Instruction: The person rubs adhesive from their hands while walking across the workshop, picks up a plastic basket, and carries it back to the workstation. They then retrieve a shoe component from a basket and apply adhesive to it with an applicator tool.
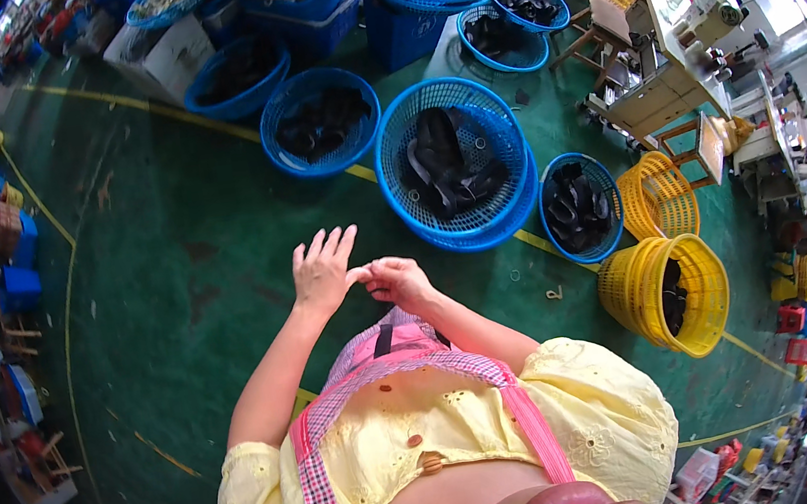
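My left hand (324, 274) is raised in front of my apron, its fingers spread and pointing away from me. Close by on its right, my right hand (399, 284) has its fingers curled in, their tips meeting the left thumb. Whether something small is pinched there, I cannot make out. Beyond my hands, a stack of blue mesh baskets (394, 193) stands on the floor. Dark black-and-grey pieces (443, 161), resembling shoe uppers, lie inside the top one. Neither hand touches the baskets. Below both hands is my pink checked apron (404, 338).
More blue baskets (276, 157) with dark pieces stand left and far. At right are a smaller blue basket (549, 219), yellow baskets (628, 275), a wooden stool (710, 149) and sewing tables (653, 105). Yellow lines (144, 105) cross the green floor (152, 253).
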